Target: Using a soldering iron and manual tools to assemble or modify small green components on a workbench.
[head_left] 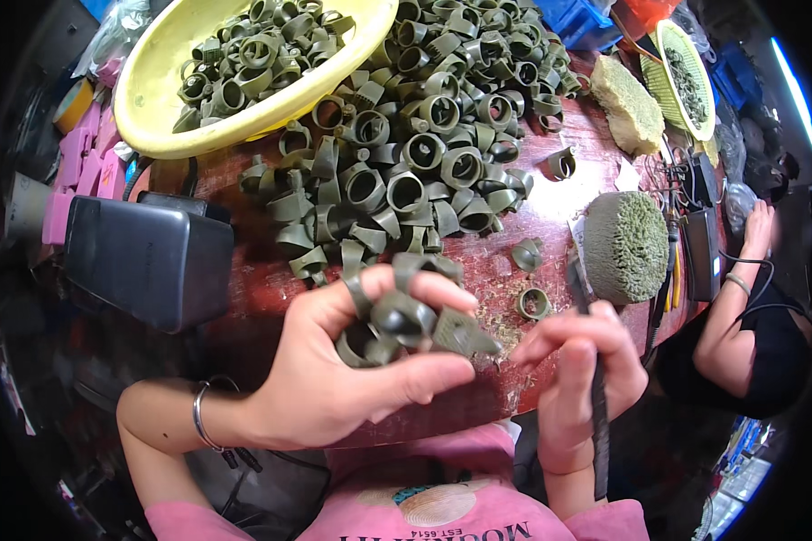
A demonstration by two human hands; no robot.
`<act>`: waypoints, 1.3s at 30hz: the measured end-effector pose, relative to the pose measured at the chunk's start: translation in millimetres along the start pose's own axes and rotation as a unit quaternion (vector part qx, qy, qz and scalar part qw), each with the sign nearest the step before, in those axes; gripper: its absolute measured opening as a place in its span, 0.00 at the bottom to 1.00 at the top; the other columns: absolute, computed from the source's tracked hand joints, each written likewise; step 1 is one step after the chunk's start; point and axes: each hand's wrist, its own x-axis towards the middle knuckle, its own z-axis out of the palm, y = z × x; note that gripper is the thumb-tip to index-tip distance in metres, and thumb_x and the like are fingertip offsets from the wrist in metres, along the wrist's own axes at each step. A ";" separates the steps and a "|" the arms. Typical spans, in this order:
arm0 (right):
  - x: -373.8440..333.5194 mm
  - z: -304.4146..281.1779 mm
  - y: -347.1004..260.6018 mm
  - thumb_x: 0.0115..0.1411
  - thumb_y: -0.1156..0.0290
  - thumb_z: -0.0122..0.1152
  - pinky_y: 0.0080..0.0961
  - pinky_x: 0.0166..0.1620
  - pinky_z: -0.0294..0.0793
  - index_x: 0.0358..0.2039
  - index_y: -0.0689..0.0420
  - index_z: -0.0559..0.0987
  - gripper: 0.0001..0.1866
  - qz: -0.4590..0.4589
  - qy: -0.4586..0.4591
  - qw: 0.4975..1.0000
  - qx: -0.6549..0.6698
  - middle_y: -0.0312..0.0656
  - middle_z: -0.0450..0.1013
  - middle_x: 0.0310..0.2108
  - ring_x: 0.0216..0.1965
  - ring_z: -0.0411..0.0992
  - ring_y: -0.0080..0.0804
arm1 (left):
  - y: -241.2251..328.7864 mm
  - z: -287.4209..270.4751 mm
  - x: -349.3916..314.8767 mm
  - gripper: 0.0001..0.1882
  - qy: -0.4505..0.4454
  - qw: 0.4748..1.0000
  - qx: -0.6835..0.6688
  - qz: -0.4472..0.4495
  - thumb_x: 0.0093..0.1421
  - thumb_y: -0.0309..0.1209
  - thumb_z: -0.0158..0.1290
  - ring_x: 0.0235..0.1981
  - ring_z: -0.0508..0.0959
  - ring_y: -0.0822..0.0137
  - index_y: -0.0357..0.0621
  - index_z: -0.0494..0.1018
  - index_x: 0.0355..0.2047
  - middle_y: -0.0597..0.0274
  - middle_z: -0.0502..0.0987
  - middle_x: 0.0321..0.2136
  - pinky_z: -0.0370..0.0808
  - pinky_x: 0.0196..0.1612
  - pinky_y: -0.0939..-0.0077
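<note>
My left hand (pixel 334 379) is raised over the near edge of the table, its fingers curled round several dark green ring-shaped parts (pixel 401 317). Some of the rings sit over its fingers, and a ribbed piece sticks out toward the right hand. My right hand (pixel 591 374) is closed round a slim tool with a long dark handle (pixel 599 433); its narrow end points away, beside a green foam cylinder (pixel 618 251), and its exact kind is unclear. A loose ring part (pixel 533 304) and another small green part (pixel 527 254) lie just beyond the hands.
A large pile of green ring parts (pixel 424 153) covers the red table's far middle. At far left, a yellow basin (pixel 144 122) holds more. Left stands a black box (pixel 144 261). A foam block (pixel 630 104) and green basket (pixel 663 45) are far right; another person's arm (pixel 740 298) shows.
</note>
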 end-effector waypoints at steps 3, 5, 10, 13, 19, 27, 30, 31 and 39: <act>4.4 2.1 4.3 0.51 0.78 0.54 0.18 0.23 0.65 0.30 0.64 0.74 0.06 0.036 0.058 0.996 -0.059 0.41 0.70 0.19 0.20 0.67 0.25 | 2.5 -4.0 0.9 0.18 0.000 0.997 -0.066 0.028 0.49 0.23 0.53 0.17 0.71 0.75 0.34 0.62 0.39 0.48 0.69 0.35 0.60 0.12 0.91; 6.2 4.6 9.9 0.47 0.78 0.59 0.20 0.22 0.65 0.31 0.62 0.74 0.09 -0.010 0.010 0.994 -0.105 0.41 0.70 0.20 0.18 0.66 0.27 | 7.1 -4.4 0.2 0.18 0.002 0.997 -0.068 0.047 0.49 0.26 0.53 0.17 0.70 0.75 0.34 0.62 0.39 0.49 0.69 0.34 0.60 0.12 0.91; 7.7 22.8 13.3 0.37 0.78 0.65 0.26 0.22 0.63 0.32 0.61 0.73 0.17 -0.101 -0.086 0.969 -0.206 0.42 0.62 0.21 0.21 0.63 0.36 | 42.7 9.8 -11.7 0.19 0.054 0.989 -0.016 0.136 0.51 0.33 0.53 0.14 0.67 0.79 0.33 0.62 0.36 0.54 0.68 0.31 0.57 0.10 0.95; 8.5 25.9 15.4 0.37 0.78 0.64 0.28 0.22 0.63 0.31 0.60 0.74 0.17 -0.122 -0.090 0.961 -0.233 0.41 0.60 0.20 0.20 0.62 0.36 | 79.5 6.8 -16.4 0.17 0.092 0.971 0.111 0.188 0.53 0.34 0.51 0.13 0.64 0.86 0.36 0.64 0.39 0.60 0.69 0.29 0.53 0.09 0.96; -5.3 19.0 15.9 0.39 0.81 0.63 0.25 0.20 0.61 0.28 0.59 0.74 0.12 -0.097 -0.049 0.979 -0.175 0.40 0.60 0.17 0.17 0.62 0.33 | 130.0 -37.5 39.6 0.18 0.256 0.897 0.286 0.219 0.51 0.33 0.53 0.23 0.67 0.83 0.41 0.67 0.42 0.68 0.69 0.27 0.63 0.25 0.89; -6.0 10.7 17.8 0.45 0.83 0.59 0.15 0.23 0.65 0.29 0.63 0.75 0.08 0.001 -0.005 1.000 -0.005 0.41 0.69 0.22 0.20 0.67 0.23 | 152.9 -51.6 36.9 0.24 0.278 0.832 0.473 0.086 0.46 0.36 0.58 0.37 0.70 0.70 0.41 0.69 0.43 0.60 0.72 0.36 0.68 0.40 0.79; -4.1 7.4 5.1 0.48 0.82 0.58 0.14 0.22 0.65 0.29 0.65 0.74 0.06 0.051 -0.010 0.996 0.079 0.41 0.69 0.23 0.19 0.68 0.21 | 139.8 -35.2 24.5 0.20 0.256 0.737 0.574 0.249 0.46 0.34 0.57 0.38 0.71 0.72 0.38 0.70 0.40 0.59 0.73 0.36 0.69 0.39 0.78; -3.3 6.8 6.6 0.49 0.82 0.56 0.13 0.22 0.66 0.28 0.66 0.74 0.04 0.092 -0.011 0.987 0.129 0.41 0.69 0.23 0.18 0.68 0.20 | 122.2 -27.5 26.1 0.21 0.208 0.712 0.572 0.351 0.46 0.34 0.57 0.38 0.71 0.72 0.38 0.70 0.40 0.58 0.73 0.37 0.69 0.38 0.77; -10.9 -7.6 -9.5 0.51 0.81 0.54 0.14 0.22 0.65 0.25 0.65 0.72 0.01 0.116 -0.072 0.975 0.174 0.41 0.68 0.20 0.19 0.67 0.20 | 5.1 42.0 -14.4 0.22 -0.021 0.858 0.417 0.300 0.39 0.24 0.63 0.28 0.74 0.74 0.38 0.73 0.37 0.54 0.73 0.35 0.73 0.25 0.85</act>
